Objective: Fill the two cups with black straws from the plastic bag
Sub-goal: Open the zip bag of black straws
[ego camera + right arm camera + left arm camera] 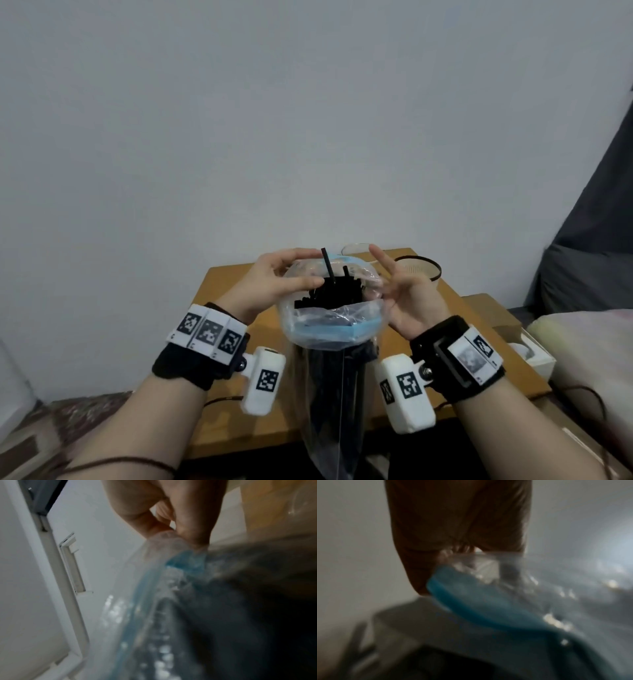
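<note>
Crinkled clear bag (pixel 337 342), black straws (pixel 329 294)

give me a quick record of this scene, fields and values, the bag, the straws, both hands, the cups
bag: clear plastic bag with blue band at the mouth, held upright and open over the wooden table
straws: black straws standing inside the bag, a few poking above the rim
left hand: left hand pinches the bag's left rim
right hand: right hand pinches the right rim, index and middle fingers straight
cups: two clear cups behind the bag, no straws visible
</note>
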Tool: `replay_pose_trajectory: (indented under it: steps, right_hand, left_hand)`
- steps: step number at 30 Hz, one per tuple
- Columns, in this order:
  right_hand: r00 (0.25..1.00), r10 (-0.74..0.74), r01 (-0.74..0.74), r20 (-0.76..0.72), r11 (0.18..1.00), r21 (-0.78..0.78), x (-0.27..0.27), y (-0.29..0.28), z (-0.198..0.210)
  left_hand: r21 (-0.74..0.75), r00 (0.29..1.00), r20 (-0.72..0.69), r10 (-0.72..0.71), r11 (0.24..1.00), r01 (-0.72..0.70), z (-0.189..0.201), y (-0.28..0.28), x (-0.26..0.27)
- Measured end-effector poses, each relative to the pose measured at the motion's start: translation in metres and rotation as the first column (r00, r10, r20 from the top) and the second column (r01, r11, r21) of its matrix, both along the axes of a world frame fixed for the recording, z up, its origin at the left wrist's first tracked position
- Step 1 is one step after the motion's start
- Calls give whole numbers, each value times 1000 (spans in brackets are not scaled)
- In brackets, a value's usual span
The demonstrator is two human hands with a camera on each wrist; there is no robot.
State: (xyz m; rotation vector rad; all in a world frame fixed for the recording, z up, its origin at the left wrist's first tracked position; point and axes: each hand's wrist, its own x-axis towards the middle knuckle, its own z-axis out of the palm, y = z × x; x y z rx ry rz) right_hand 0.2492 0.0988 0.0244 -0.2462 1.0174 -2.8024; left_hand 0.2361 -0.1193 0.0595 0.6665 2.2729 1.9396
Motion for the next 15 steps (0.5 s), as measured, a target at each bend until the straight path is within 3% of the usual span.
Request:
replay_pose_trajectory:
  steps: [3,5,7,8,13,15]
  right_hand:
    - [987,-39,76,-158,970,231,9,-1,8]
    - [945,-84,242,-316,830,503,11,-4,9]
    - [884,-137,431,-446,605,670,10,-7,8]
    - [863,-165,485,-478,535,691,9,-8,7]
    - [830,-211,547,-516,486,681,3,-6,3]
    - [824,-255,559,-506,516,649,2,-7,3]
  left_hand:
    - [-310,971,-228,72,940,-142,2,5,3]
    - [-353,977,-210,24,931,-98,0,8,1]
    - [-311,981,-192,15,947,-75,-3,14,1]
    - [-285,980,-195,40,954,-95,-5,19,1]
    - [-15,980,-105,168,985,-171,-10,35,2]
    - [136,979,10,205,969,-205,-11,37,-2]
